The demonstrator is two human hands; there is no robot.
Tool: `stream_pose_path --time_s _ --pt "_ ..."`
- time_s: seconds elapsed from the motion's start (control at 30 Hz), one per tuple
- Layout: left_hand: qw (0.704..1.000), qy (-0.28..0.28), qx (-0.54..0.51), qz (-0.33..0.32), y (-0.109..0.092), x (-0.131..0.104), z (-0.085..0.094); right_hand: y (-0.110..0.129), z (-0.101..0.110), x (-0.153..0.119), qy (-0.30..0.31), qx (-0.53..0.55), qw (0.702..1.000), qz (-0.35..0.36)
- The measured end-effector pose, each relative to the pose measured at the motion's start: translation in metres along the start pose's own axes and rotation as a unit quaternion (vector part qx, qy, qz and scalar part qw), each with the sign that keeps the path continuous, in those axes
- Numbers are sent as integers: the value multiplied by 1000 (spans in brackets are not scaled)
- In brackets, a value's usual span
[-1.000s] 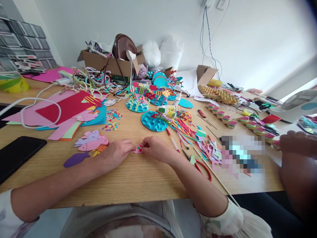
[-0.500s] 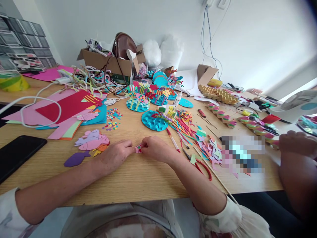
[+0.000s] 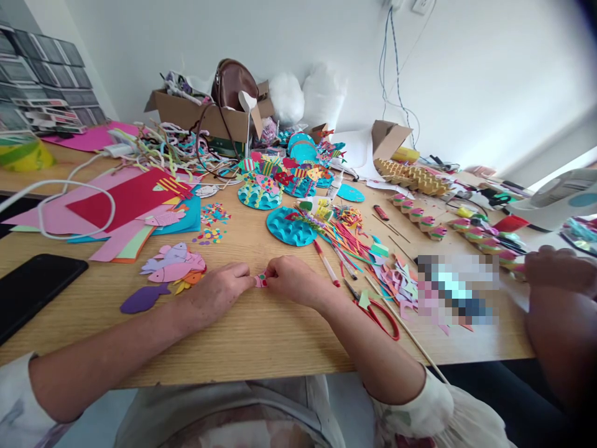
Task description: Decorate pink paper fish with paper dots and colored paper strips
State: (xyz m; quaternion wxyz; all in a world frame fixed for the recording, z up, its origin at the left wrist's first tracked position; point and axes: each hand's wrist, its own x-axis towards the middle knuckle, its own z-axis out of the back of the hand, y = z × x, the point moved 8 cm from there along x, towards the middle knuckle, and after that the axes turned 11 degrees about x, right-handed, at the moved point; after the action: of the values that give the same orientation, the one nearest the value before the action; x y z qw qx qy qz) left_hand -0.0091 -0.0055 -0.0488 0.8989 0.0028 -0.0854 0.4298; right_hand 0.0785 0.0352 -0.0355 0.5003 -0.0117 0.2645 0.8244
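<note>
Between my hands, at the middle of the table's near half, is a small pink fish cutout (image 3: 260,282) with red and green dots, largely covered by my fingers. My left hand (image 3: 227,285) pinches its left end, and my right hand (image 3: 290,280) presses its fingertips on the right end. Just left of my left hand lies a pile of fish cutouts (image 3: 172,269) in lilac, pink and orange, with a purple fish cutout (image 3: 144,298) apart in front. Loose coloured dots (image 3: 212,236) are scattered behind that pile.
Red-handled scissors (image 3: 385,320), a long stick (image 3: 410,333) and paper scraps (image 3: 396,277) lie right of my arm. Blue wavy discs (image 3: 290,227) stand behind my hands. A black phone (image 3: 40,292) is at left. Another person's hand (image 3: 557,270) is at the right edge.
My hands hold the same place on the pink fish cutout, with barely any movement. The view has shifted very slightly.
</note>
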Motion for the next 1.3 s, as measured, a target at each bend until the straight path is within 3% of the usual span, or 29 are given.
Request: stream_pose_path --time_s 0.83,1.17,1.3 --pt "1000 7 16 -4 -4 1 6 -6 -3 1 -39 10 999 25" --pt "1000 -4 1 -4 -2 -1 3 0 14 -10 -59 38 997 34" --pt "1000 4 -3 -5 -2 0 3 3 11 -13 -43 64 996 45"
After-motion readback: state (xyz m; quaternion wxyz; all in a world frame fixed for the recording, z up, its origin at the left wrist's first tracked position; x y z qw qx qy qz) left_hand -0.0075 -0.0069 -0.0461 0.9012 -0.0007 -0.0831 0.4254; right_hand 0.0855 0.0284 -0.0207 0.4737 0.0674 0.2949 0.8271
